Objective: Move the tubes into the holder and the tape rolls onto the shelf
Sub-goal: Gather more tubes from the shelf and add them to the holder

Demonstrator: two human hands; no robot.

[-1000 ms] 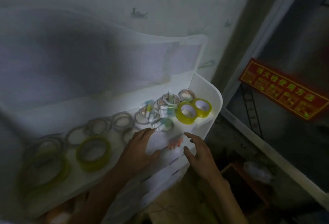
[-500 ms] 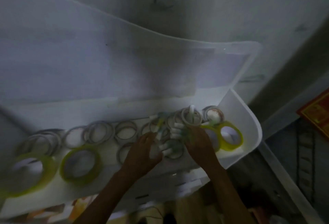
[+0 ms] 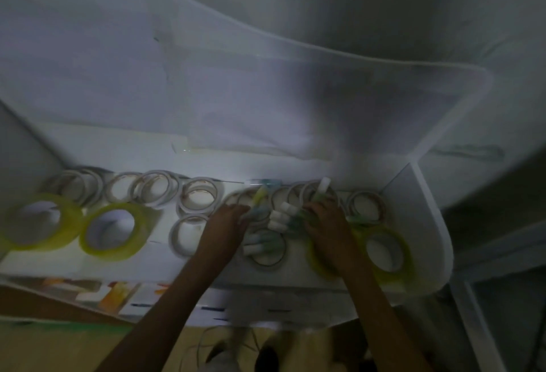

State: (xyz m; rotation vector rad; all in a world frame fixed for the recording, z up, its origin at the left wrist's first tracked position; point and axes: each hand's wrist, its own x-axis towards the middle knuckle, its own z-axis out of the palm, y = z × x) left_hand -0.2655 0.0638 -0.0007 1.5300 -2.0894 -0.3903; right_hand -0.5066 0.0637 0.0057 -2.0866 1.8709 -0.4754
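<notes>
Both hands reach onto a white shelf (image 3: 295, 170) in dim, blurred light. Between the left hand (image 3: 227, 225) and the right hand (image 3: 326, 223) lies a loose cluster of tubes (image 3: 280, 218): small cylinders with white caps and pale green or bluish bodies, lying across one another. About six caps show, though the blur makes the count unsure. The right hand's fingers are curled down over the right side of the cluster, and one white-capped tube (image 3: 322, 186) sticks up past its fingertips; it seems to be grasping tubes, but I cannot tell how many. The left hand's fingers bend onto the left side of the cluster, touching tubes; whether they grip one is not clear.

Tape rolls lie flat on the shelf around the hands. Left of the left hand sit two wide yellow tape rolls (image 3: 113, 232), glossy and translucent, and beyond them a row of roughly eight thin white tape rolls (image 3: 199, 194), some overlapping. One white roll (image 3: 267, 249) lies between the wrists under the tubes. Right of the right hand is one more yellow roll (image 3: 385, 249), with another partly under the wrist, and a thin white roll (image 3: 366, 204) just beyond the fingers. The shelf is smooth plastic with a rounded corner to the right.
</notes>
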